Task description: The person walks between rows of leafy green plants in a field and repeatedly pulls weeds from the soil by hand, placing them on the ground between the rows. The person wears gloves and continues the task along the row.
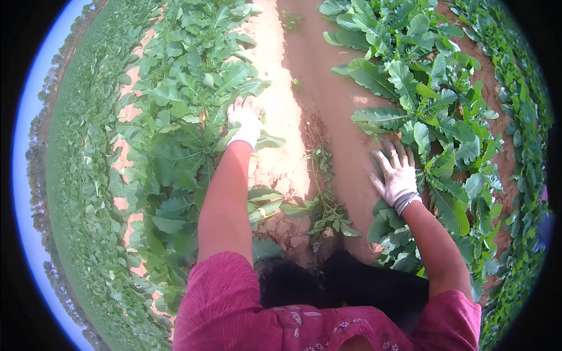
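Note:
My left hand (pixel 244 122), in a white work glove, is at the inner edge of the left row of leafy green plants (pixel 189 87). Broad lobed leaves lie around it, and its bent fingertips do not show whether anything is in them. My right hand (pixel 397 175) wears a soiled white glove with a grey cuff. Its fingers are spread, palm down, against the lower leaves of the right plant row (pixel 412 87), and nothing is seen in its grip. Between my hands, wilted weeds (pixel 327 175) with stringy roots lie on the furrow soil.
A reddish-brown soil furrow (pixel 351 101) runs away from me, part sunlit, part shaded. Loose leaves (pixel 265 204) and crumbly clods (pixel 290 230) lie close to my dark-clothed legs (pixel 369 281). More crop rows (pixel 83 188) stretch to a tree line (pixel 39 162) at the left.

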Available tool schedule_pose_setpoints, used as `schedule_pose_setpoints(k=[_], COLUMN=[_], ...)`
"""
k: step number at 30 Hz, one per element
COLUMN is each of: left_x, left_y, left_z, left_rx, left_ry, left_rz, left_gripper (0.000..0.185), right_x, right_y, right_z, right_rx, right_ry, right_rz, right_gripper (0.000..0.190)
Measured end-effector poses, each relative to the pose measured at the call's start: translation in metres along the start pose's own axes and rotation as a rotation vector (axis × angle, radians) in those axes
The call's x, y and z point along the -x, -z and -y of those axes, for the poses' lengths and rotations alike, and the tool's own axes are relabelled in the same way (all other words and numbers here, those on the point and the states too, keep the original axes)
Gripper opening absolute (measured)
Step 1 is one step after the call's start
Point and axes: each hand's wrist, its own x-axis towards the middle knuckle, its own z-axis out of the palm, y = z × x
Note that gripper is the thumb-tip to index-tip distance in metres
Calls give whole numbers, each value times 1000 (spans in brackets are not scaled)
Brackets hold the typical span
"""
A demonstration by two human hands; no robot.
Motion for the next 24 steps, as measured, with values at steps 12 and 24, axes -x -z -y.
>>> schedule_pose_setpoints(k=[12, 24], left_x=[19, 49], left_y=[-31, -30], left_z=[10, 25], left_rx=[6, 1434], left_ry=[75, 88], left_rz=[-106, -412], left_gripper=[41, 27], right_x=[2, 3], right_y=[0, -2], right_z=[1, -3], right_rx=[-62, -26], right_ry=[-27, 7], right_rz=[15, -6], right_gripper=[62, 61])
